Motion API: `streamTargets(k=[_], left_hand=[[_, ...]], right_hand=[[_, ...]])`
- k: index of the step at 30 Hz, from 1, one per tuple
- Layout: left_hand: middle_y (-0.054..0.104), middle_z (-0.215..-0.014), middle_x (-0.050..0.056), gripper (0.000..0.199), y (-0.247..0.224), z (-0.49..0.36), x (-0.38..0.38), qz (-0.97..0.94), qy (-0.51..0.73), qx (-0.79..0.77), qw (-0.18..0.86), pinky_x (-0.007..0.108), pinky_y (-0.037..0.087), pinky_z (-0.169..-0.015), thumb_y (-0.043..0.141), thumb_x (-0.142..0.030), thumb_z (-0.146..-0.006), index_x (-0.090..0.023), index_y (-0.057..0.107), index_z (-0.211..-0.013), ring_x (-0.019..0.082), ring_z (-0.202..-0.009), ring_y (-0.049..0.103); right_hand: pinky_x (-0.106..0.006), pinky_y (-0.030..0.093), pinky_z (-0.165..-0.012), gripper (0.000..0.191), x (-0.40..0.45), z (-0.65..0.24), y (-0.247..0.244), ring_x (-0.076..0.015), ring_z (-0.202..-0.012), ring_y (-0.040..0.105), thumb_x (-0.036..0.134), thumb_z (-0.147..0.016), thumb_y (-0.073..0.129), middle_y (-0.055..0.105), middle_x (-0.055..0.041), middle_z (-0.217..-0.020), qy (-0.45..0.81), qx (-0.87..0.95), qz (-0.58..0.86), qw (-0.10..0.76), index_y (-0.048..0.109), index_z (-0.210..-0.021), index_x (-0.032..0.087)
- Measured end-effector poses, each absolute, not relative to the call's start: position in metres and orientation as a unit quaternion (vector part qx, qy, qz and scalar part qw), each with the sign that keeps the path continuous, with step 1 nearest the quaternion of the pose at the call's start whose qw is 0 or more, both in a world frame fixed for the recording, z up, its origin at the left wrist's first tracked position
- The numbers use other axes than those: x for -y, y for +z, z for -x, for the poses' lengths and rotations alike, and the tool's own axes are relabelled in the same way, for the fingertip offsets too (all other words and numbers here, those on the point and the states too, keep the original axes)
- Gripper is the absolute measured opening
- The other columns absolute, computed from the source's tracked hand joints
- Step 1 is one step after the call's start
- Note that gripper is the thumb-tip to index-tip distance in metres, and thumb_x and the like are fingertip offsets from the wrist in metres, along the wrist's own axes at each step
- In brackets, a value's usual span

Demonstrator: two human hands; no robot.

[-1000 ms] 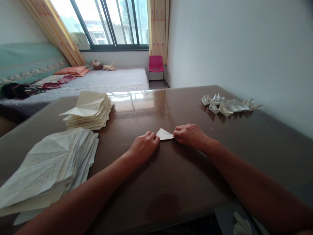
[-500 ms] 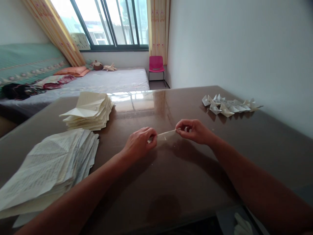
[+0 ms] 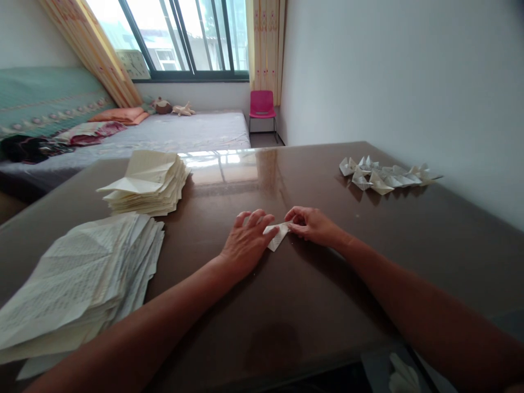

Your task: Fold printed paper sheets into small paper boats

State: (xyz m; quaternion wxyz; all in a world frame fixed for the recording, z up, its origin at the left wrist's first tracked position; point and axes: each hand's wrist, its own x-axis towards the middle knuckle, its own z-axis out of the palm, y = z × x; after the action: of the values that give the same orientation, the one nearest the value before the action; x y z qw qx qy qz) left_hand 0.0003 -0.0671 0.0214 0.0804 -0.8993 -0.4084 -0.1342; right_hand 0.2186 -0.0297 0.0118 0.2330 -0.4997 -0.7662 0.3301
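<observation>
Pale object (image 3: 403, 374) sat low right, past the near edge of the table (image 3: 229, 335); couldn't make out what it was. Stack of printed sheets (image 3: 82, 267) lay near left, my left forearm (image 3: 164, 314) hiding part of its lower edge. Folded paper (image 3: 279, 238) was around mid-table. My left hand (image 3: 245, 245): fingers spread, thumb over the paper's left side; couldn't tell if they gripped it. My right hand (image 3: 315, 225): fingers pinching its right end. Pile of cream sheets (image 3: 143, 188) sat just behind the printed stack. Paper boats (image 3: 381, 183) stood clustered far right, near the wall (image 3: 388, 82), well apart from my work. Tabletop was brown, glossy, window light reflecting at the far side. Beyond: bed (image 3: 204, 128) on the left with orange pillows (image 3: 118, 115), soft toy (image 3: 183, 109), pink chair (image 3: 262, 103), then patterned curtains (image 3: 267, 49) flanking a sliding window (image 3: 200, 38).
</observation>
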Motion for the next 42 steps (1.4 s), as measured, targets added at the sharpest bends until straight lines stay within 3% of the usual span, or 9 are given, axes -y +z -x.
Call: streamTargets(k=[3,7,11,16,23,35,42], left_hand=[[0.054,-0.132,0.002,0.033,0.021,-0.004,0.068,0.906,-0.113,0.397,0.097,0.051,0.023,-0.108,0.048,-0.021,-0.092,-0.034,0.056,-0.122,0.025,-0.129,0.036],[0.057,-0.124,0.002,0.039,0.019,-0.002,0.063,0.922,-0.076,0.378,0.042,0.035,0.037,-0.095,0.047,-0.025,-0.094,-0.035,0.048,-0.131,0.02,-0.118,0.044],[0.056,-0.124,0.003,0.044,0.018,-0.003,0.061,0.923,-0.062,0.378,0.036,0.032,0.038,-0.09,0.046,-0.024,-0.094,-0.035,0.043,-0.136,0.019,-0.114,0.045],[0.054,-0.126,0.002,0.051,0.018,-0.004,0.062,0.924,-0.055,0.376,0.037,0.033,0.038,-0.092,0.045,-0.022,-0.093,-0.038,0.036,-0.141,0.02,-0.114,0.045],[0.054,-0.125,0.003,0.044,0.018,-0.004,0.062,0.925,-0.058,0.375,0.029,0.033,0.037,-0.092,0.044,-0.022,-0.094,-0.036,0.043,-0.136,0.02,-0.116,0.044],[0.055,-0.123,0.004,0.041,0.021,-0.007,0.063,0.931,-0.045,0.361,0.042,0.03,0.04,-0.086,0.046,-0.024,-0.093,-0.032,0.047,-0.134,0.019,-0.111,0.045],[0.057,-0.12,0.003,0.038,0.02,-0.007,0.064,0.932,-0.049,0.355,0.049,0.03,0.039,-0.085,0.043,-0.027,-0.096,-0.031,0.046,-0.133,0.019,-0.109,0.047]], right_hand=[[-0.02,0.041,-0.055,0.016,0.031,-0.218,0.014,-0.0089,-0.055,0.054,0.025,-0.079,0.057,0.062,0.004,-0.064,0.325,0.773,0.49,0.239,0.062,-0.094,0.019],[-0.019,0.042,-0.054,0.016,0.03,-0.222,0.017,-0.0091,-0.056,0.055,0.025,-0.081,0.054,0.063,0.0018,-0.066,0.362,0.771,0.475,0.22,0.064,-0.089,0.016],[-0.02,0.046,-0.056,0.028,0.029,-0.232,0.025,-0.0107,-0.066,0.06,0.023,-0.081,0.05,0.068,-0.0024,-0.081,0.423,0.77,0.44,0.185,0.065,-0.103,0.015],[-0.022,0.045,-0.066,0.02,0.029,-0.235,0.029,-0.0111,-0.067,0.059,0.019,-0.078,0.057,0.069,0.0001,-0.077,0.302,0.824,0.438,0.194,0.071,-0.093,0.018],[-0.024,0.043,-0.072,0.017,0.019,-0.235,0.015,-0.0127,-0.074,0.059,0.027,-0.085,0.058,0.065,-0.0034,-0.085,0.238,0.846,0.429,0.209,0.073,-0.088,0.019],[-0.024,0.039,-0.074,0.018,0.02,-0.229,0.011,-0.015,-0.085,0.058,0.03,-0.091,0.05,0.062,-0.0048,-0.095,0.14,0.866,0.465,0.118,0.063,-0.092,0.018],[-0.025,0.037,-0.067,0.019,0.026,-0.223,0.013,-0.0161,-0.084,0.059,0.033,-0.093,0.046,0.061,-0.0047,-0.101,0.085,0.864,0.49,0.077,0.059,-0.095,0.02]])
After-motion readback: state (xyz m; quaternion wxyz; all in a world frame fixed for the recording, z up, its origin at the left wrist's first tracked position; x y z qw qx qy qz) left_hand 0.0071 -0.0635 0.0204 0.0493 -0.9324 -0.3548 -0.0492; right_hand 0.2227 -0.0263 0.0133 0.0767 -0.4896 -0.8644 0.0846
